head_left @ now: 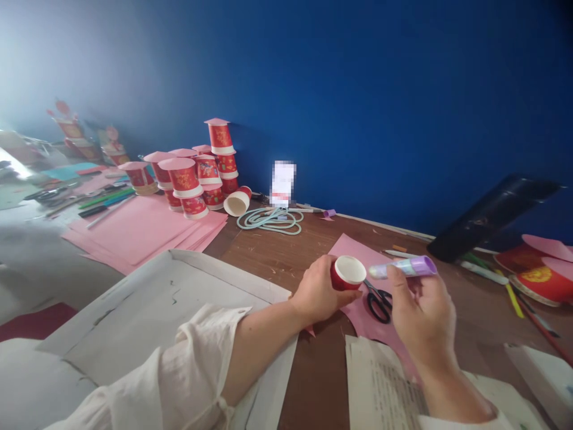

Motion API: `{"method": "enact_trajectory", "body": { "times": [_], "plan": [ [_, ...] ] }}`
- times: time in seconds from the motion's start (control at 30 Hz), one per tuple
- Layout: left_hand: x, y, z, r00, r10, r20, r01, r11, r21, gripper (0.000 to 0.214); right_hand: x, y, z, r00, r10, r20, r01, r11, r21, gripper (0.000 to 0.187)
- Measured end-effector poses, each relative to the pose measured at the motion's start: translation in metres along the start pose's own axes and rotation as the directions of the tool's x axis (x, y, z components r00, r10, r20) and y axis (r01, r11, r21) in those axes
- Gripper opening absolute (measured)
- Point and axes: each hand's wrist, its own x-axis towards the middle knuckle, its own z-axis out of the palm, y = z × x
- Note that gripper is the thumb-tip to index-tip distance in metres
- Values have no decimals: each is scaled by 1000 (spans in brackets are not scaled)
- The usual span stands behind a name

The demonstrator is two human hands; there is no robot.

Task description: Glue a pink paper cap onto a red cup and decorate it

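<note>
My left hand [316,291] is wrapped round a red paper cup [350,272], its pale round end facing up toward me. To the right of it, a glue stick [403,267] with a purple end lies in the fingers of my right hand [427,316], its whitish tip pointing at the cup. Cup and glue stick are close, with a small gap between them. Below them, black-handled scissors [379,304] rest on a sheet of pink paper [353,246]. A printed page [371,382] lies nearer to me, under my right forearm.
Red cups with pink paper tops [181,176] stand stacked at the back left, beside pink sheets [134,239]. One cup [237,202] lies on its side near a coiled pale cable [271,221] and a phone [283,182]. A white box lid [152,298] sits left; a black cylinder [492,215] leans right.
</note>
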Motion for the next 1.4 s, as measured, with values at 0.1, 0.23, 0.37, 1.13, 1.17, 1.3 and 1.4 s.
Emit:
{"method": "enact_trajectory", "body": {
  "times": [0.1, 0.23, 0.37, 1.13, 1.17, 1.3, 1.4],
  "plan": [
    [1, 0, 0, 1000, 5, -10, -4, 1000, 31, 64, -3, -2, -2, 999, 53, -11, -52, 996, 67, 50],
    [4, 0, 2, 997, 65, -32, -61, 992, 109, 58, -12, -5, -1, 996, -69, 48, 63, 991, 114, 46],
    [5, 0, 3, 996, 85, -36, -79, 986, 144, 47, -17, -10, 3, 974, -221, 54, 215, 972, 101, 37],
    [4, -2, 3, 994, 65, -85, -55, 992, 110, 58, -13, -4, 6, 982, -188, -18, 187, 982, -31, 42],
    [4, -1, 3, 995, 47, -93, -37, 994, 101, 62, -12, -4, 6, 986, -163, -22, 163, 986, -34, 43],
    [4, -2, 2, 994, 69, -90, -58, 991, 121, 66, -14, -8, 4, 995, -86, -49, 88, 995, 39, 42],
    [5, -3, 2, 990, 127, -64, -117, 982, 146, 56, -19, -17, 3, 985, -171, -20, 172, 982, 74, 35]
  ]
}}
